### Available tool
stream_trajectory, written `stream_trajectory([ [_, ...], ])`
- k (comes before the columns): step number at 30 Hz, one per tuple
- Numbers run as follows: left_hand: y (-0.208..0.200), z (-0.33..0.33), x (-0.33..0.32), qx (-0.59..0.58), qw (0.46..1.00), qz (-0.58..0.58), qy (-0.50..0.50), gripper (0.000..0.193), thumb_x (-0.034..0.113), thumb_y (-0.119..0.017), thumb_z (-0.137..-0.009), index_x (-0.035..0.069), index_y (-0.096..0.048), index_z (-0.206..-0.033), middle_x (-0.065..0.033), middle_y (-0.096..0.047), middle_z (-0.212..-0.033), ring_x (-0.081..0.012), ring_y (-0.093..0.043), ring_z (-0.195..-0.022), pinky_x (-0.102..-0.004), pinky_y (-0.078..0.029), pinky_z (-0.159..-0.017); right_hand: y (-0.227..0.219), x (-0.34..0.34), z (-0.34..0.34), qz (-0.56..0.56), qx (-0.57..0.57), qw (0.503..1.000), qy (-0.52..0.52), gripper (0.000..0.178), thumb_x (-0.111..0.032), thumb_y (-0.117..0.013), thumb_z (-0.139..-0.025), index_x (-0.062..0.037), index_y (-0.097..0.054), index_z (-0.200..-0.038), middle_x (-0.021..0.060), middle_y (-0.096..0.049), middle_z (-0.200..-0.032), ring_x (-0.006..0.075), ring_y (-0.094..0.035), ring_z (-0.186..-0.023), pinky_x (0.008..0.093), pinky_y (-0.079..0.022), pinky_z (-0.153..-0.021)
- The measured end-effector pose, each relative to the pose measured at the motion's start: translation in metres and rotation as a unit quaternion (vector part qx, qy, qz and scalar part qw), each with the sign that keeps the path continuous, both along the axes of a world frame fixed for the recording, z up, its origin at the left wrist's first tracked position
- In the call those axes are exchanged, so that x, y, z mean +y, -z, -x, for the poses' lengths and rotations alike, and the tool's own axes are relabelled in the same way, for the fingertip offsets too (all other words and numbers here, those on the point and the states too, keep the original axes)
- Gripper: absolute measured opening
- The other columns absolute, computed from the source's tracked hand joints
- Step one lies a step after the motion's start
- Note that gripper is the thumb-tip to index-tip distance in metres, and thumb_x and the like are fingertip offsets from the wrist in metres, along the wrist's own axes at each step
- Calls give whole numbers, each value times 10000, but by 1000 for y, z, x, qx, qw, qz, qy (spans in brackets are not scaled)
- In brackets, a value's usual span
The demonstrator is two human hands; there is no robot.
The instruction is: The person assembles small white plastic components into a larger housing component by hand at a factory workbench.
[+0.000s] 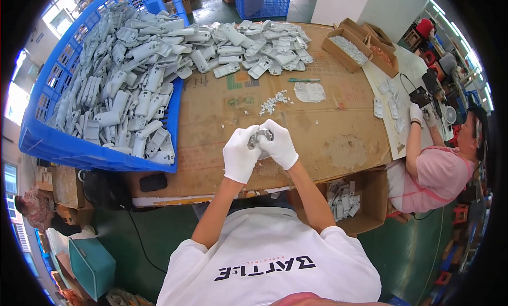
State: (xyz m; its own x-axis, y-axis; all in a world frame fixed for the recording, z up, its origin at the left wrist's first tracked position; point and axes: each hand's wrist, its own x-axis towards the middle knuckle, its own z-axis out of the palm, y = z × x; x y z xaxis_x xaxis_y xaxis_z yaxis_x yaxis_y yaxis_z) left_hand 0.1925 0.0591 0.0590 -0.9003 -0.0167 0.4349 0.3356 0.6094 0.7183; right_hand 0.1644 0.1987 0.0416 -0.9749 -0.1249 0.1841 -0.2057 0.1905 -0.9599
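Nearest me is the worker's white short-sleeved T-shirt (264, 271). Past it, the fingers of the left white-gloved hand (240, 155) and right white-gloved hand (280, 149) grip a small rounded grey piece (260, 137) over the brown cardboard-covered counter (222, 129). Beyond lie tiny white bits (275, 102), then pale-grey plastic casings (230, 48) heaped beside and inside a slatted blue plastic crate (69, 152).

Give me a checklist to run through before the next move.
1. Left hand gripping the part: ok.
2. Right hand gripping the part: ok.
3. Part properly assembled: cannot tell, gloves hide much of it.
4. Small pieces within sight: ok, loosely piled beyond the hands.
5. Casings all inside the crate: not ok, many lie on the cardboard.
6. Co-worker's hand clear of the part: ok, off at right.
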Motion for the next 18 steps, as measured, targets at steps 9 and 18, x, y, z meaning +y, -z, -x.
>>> stream_trajectory([
  [9, 2, 4, 4, 16, 999, 16, 23, 404, 50, -715, -744, 121, -681, -1140, -103, -678, -950, -277, -688, -846, -360, -555, -727, 10, 4, -1, -14, -12, 999, 34, 127, -89, -627, -845, -13, -610, -946, 93, -642, -757, 117, -600, -693, 295, -501, -662],
  [18, 2, 100, 53, -179, 976, 10, 125, 424, 222, -700, -758, 52, -689, -1146, -207, -717, -974, -346, -703, -926, -400, -554, -829, 1, 46, -15, -275, 168, 933, 162, 480, -221, -795, -775, -64, -548, -1156, 175, -554, -1219, 349, -627, -1019, 423, -544, -834],
])
